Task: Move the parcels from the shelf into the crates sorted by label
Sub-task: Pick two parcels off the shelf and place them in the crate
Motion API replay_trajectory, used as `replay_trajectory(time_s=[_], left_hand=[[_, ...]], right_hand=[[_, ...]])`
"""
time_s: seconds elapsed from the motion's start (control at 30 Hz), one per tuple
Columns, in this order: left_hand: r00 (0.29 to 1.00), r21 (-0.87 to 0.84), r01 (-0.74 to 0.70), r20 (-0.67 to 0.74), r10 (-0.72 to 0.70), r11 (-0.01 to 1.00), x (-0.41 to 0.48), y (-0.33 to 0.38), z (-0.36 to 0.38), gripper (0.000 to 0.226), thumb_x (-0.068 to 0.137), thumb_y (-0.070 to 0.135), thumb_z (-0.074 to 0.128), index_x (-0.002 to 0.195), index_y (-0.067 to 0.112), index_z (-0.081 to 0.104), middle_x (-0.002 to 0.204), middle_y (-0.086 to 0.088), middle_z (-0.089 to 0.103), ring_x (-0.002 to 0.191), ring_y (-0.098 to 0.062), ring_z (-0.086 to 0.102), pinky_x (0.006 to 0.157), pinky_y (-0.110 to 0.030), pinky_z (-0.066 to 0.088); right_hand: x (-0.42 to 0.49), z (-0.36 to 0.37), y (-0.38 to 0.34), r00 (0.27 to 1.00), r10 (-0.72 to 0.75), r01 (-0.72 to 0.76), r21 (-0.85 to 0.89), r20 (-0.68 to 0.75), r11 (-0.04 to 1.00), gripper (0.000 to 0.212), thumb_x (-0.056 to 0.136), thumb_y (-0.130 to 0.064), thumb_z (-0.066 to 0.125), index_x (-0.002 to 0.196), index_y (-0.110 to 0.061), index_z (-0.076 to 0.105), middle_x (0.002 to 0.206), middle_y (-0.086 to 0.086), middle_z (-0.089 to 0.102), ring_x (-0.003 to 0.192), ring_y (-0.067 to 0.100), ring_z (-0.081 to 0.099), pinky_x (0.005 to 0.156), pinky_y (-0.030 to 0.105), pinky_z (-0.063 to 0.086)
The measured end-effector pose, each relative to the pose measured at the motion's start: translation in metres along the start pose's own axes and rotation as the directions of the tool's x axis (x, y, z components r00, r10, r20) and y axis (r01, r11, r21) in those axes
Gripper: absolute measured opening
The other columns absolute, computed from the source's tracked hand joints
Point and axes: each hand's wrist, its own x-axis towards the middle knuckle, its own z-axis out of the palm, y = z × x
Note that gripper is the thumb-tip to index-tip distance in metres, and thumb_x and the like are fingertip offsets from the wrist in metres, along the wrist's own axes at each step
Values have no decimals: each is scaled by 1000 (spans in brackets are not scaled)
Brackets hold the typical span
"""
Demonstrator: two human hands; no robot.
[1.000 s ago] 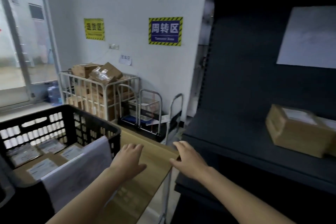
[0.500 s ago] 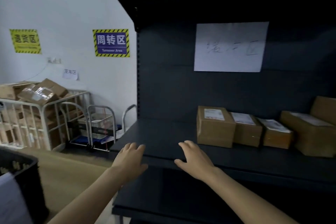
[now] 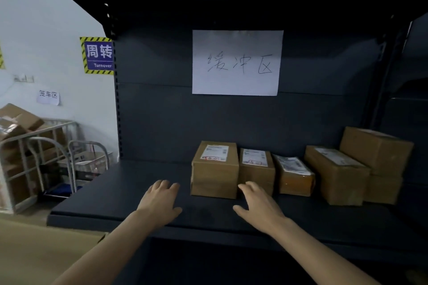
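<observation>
The left grip [image 3: 159, 203] hovers palm down over the front of the dark grey metal shelf [image 3: 111, 199]. Its fingers are straight and slightly spread, so it is wide and holds nothing. The right grip [image 3: 259, 210] hangs beside it, also palm down, wide and holding nothing, with bare shelf board between the two.

Just beyond the gap between the grips, nearer the right one, stands the tall brown cardboard parcel [image 3: 214, 173], with a white label on its top face. Touching its right side is the shorter brown cardboard parcel [image 3: 256, 171], also labelled. The right grip's fingertips [image 3: 246, 187] lie in front of the low seam where these two meet; I cannot tell whether they touch the cardboard.

Further right of the right grip sits the film-wrapped flat parcel [image 3: 295, 178]. Next comes the long brown carton [image 3: 335, 178], turned at an angle. Well off to the right is the stack of two brown cartons [image 3: 375, 152]. All of them rest on the same shelf board, toward its back.

Above and beyond both grips, a white paper sheet with handwritten characters [image 3: 236, 62] hangs on the shelf's back panel. Off to the left of the left grip, past the shelf's edge, a blue sign with a yellow-and-black striped border [image 3: 98, 55] is fixed to the white wall. Below the sign stands a grey metal cage trolley [image 3: 34, 146] loaded with cardboard boxes.
</observation>
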Motion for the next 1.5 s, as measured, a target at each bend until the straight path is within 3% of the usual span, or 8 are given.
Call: replay_trajectory(time_s=[0.4, 0.63, 0.77, 0.83, 1.03, 1.13, 1.27, 1.5], left_hand=[[988, -451, 157, 69, -141, 879, 38, 8, 3, 79, 88, 58, 45, 147, 12, 19, 152, -9, 27, 141, -26, 20, 111, -38, 27], [970, -810, 229, 144, -195, 540, 87, 18, -15, 67, 93, 57, 29, 140, 9, 40, 143, -9, 45, 132, -25, 40, 107, -35, 32], [956, -912, 282, 240, -167, 300, 92, 26, -9, 53, 97, 44, 37, 135, 8, 43, 117, -5, 56, 107, -21, 53, 93, -31, 44], [957, -944, 271, 244, -156, 188, 89, 27, -4, 42, 98, 36, 40, 131, 12, 46, 103, 0, 58, 97, -17, 55, 80, -28, 49], [969, -968, 122, 69, -238, 217, 71, 10, 13, 26, 97, 35, 42, 118, 25, 53, 113, 3, 59, 105, -16, 54, 83, -28, 39], [950, -969, 24, -54, -307, 245, 59, -3, 15, 22, 95, 39, 44, 109, 25, 52, 104, 7, 58, 99, -13, 54, 74, -26, 42], [938, -963, -77, -158, -310, 259, 49, -27, 23, 3, 93, 16, 53, 94, 19, 54, 99, 9, 64, 96, -9, 59, 69, -19, 44], [957, -888, -2, -136, -257, 460, 43, -48, 48, 27, 89, 6, 58, 90, 29, 43, 100, 14, 60, 104, -10, 58, 77, -14, 45]], right_hand=[[27, -3, 32, 996, 70, -59, 193, -53, 979, 62, 93, -43, 48, 145, -17, 26, 148, 0, 31, 133, 16, 36, 105, 30, 38], [73, -5, 11, 977, 202, -150, 441, -73, 885, 60, 93, -52, 40, 136, -12, 42, 132, 5, 52, 121, 18, 50, 100, 30, 42], [83, 3, 3, 964, 266, -208, 590, -13, 781, 45, 93, -54, 36, 92, -14, 57, 91, -3, 58, 87, 12, 57, 85, 32, 49], [84, 7, 0, 957, 291, -223, 636, -2, 739, 42, 93, -53, 37, 94, -15, 55, 93, -4, 57, 92, 15, 58, 87, 38, 52], [81, 16, -20, 966, 220, -101, 582, -138, 807, 21, 96, -33, 46, 96, -16, 57, 93, -5, 60, 76, -1, 51, 61, 10, 39], [79, 28, -35, 972, 180, -29, 681, -152, 732, 20, 94, -33, 51, 107, -18, 55, 98, -11, 59, 83, -6, 53, 66, 7, 40], [79, 46, -53, 973, 178, -6, 749, -149, 662, 23, 92, -30, 54, 109, -17, 46, 106, -8, 59, 89, -3, 55, 67, 10, 45], [94, 72, -62, 988, 133, -62, 604, -74, 794, 27, 91, -21, 57, 111, -15, 40, 121, 3, 58, 106, 12, 57, 80, 14, 46]])
